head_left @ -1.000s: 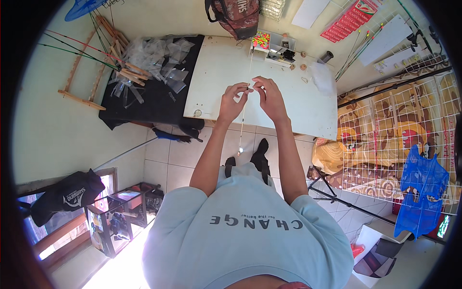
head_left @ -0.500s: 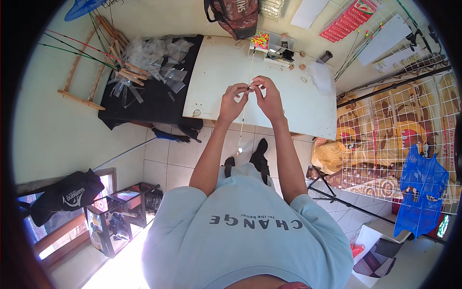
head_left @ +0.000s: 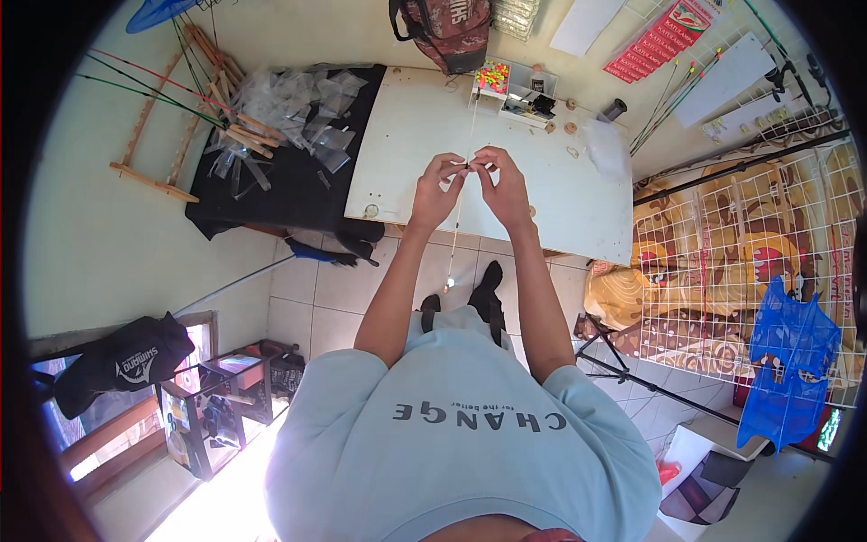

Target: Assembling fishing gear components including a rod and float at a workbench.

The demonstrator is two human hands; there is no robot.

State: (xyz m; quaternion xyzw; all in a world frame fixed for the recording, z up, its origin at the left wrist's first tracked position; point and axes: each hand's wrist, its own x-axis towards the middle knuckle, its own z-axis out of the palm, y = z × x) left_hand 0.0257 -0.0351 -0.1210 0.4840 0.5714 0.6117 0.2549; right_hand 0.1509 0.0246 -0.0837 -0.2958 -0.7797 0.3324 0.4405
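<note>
Watched remotely through my head-camera feed, the wearer appeared in a loose, pale-blue T-shirt (head_left: 452,474) that filled the view around six o'clock. Dark lettering (head_left: 479,418), one line large and one small, crossed the chest upside down from my viewpoint. A rounded neckline (head_left: 470,503) with a narrow band curved near the lower edge. The left short sleeve (head_left: 339,384) sat between seven and eight o'clock, the right short sleeve (head_left: 575,397) between four and five. The left hand (head_left: 435,197) and right hand (head_left: 506,191) were bare; dark footwear (head_left: 487,289) showed at twelve o'clock from the shirt.
</note>
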